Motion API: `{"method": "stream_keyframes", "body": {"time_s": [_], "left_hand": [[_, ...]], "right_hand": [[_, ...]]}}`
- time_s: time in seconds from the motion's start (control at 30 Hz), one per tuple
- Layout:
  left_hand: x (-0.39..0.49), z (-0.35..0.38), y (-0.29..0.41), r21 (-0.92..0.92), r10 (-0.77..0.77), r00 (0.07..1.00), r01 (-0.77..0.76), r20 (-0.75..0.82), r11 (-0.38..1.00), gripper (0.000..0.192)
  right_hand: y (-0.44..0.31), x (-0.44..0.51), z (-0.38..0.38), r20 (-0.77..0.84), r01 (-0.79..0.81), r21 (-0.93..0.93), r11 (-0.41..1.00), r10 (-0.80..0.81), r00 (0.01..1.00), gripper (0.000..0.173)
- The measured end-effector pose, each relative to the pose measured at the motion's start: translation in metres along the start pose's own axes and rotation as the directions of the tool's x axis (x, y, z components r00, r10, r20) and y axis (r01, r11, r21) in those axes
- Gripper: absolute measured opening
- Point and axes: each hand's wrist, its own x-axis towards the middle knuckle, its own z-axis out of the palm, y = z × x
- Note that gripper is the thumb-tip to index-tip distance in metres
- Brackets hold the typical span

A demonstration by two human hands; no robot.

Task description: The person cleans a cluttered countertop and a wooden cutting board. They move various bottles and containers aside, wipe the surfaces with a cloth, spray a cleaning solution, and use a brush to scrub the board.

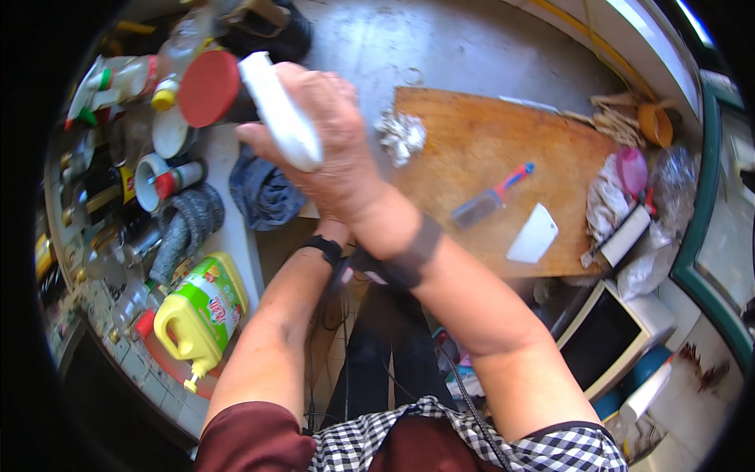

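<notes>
My right hand (333, 141) is raised over the left side, its thumb apart from the fingers. A smooth white elongated object (283, 118) lies gripped between thumb and fingers; blur leaves its kind unclear. Right beside it is the round red lid (209, 88) of a dark container, and I cannot tell whether the hand touches it. My left hand (334, 227) is mostly hidden beneath the right one, with only its wrist area showing. Below the hands a crumpled blue-grey cloth (265, 189) lies at the white counter's edge.
A wooden board (460, 135) bears a scraper with a red-and-blue handle (492, 197), a white plastic scraper (532, 234) and crumpled foil-like material (402, 137). At left stand a yellow jug (203, 307), white cups (148, 180) and several bottles. A cleaver (625, 236) lies at right above a microwave (613, 336).
</notes>
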Motion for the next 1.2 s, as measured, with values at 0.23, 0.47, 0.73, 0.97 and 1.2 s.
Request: {"method": "stream_keyframes", "body": {"time_s": [0.23, 0.47, 0.73, 0.97, 1.2], "left_hand": [[0.0, -0.009, 0.005, -0.009, 0.081, 0.992, -0.083, -0.1, 0.997, 0.048], [-0.003, -0.008, 0.005, -0.147, 0.113, 0.992, -0.12, -0.053, 0.982, 0.052], [0.001, 0.0, 0.003, -0.36, -0.015, 0.996, 0.045, 0.086, 0.932, 0.054], [-0.007, 0.024, -0.008, -0.229, -0.013, 1.0, 0.019, 0.027, 0.973, 0.053], [-0.014, 0.027, -0.019, -0.239, 0.012, 0.998, 0.001, 0.054, 0.971, 0.053]], "right_hand": [[0.006, -0.009, 0.039, -0.134, 0.055, -0.126, 0.991, -0.072, 0.988, 0.06], [0.025, -0.022, 0.042, -0.128, -0.119, -0.259, 0.959, 0.088, 0.988, 0.062], [0.027, -0.033, 0.031, -0.053, -0.136, -0.273, 0.952, 0.126, 0.991, 0.041], [0.025, -0.033, 0.024, 0.0, -0.266, -0.336, 0.903, 0.283, 0.959, 0.067], [0.007, -0.046, -0.012, 0.156, -0.219, -0.328, 0.919, 0.281, 0.947, 0.1]]}}
